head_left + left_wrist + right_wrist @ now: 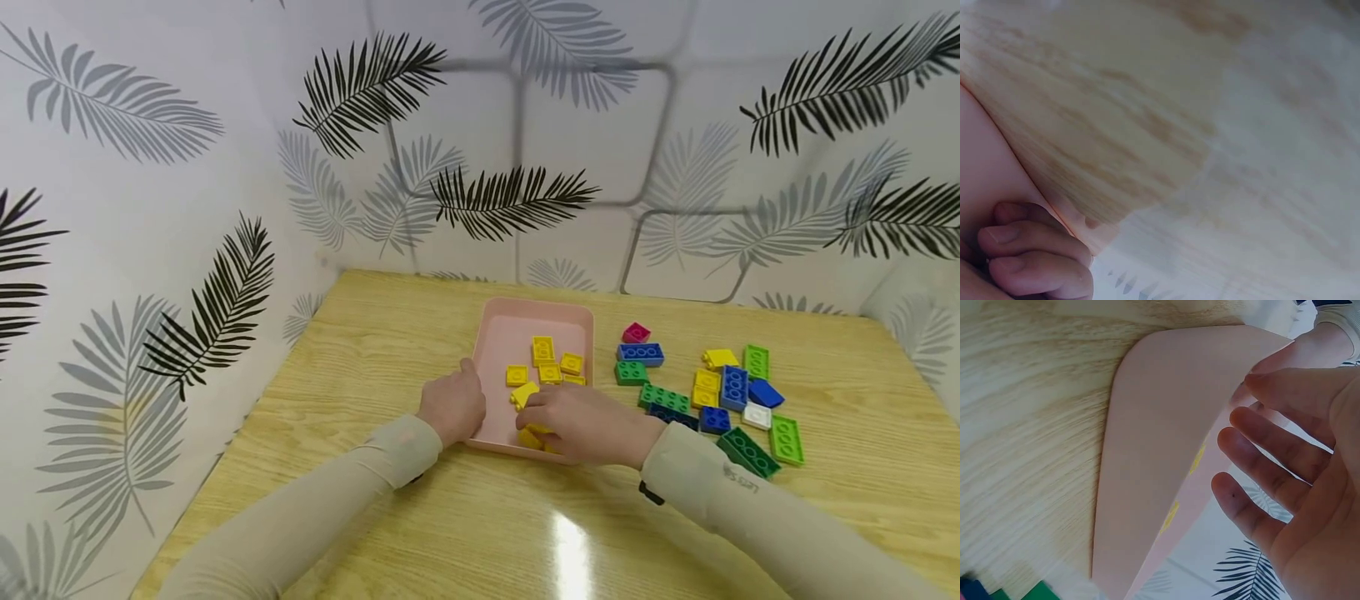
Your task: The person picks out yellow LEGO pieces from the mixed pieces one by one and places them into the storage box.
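A shallow pink tray (532,307) holds several yellow toy bricks (543,349), which lie loose on its floor. My left hand (453,407) grips the tray's left rim; in the left wrist view its fingers (1041,275) curl beside the pink wall. Over the near right part of the tray hangs my right hand (581,423), its fingertips right at the yellow bricks there and hiding some of them. The right wrist view shows that hand's fingers (1266,469) loosely bent and spread, nothing held between them.
Right of the tray, loose bricks lie on the wooden table (360,333): blue (641,355), green (663,398), lime (786,439), white (757,415), yellow (720,358) and a pink brick (636,333). My right sleeve passes close to a dark green brick (748,452). Leaf-patterned walls stand behind and left.
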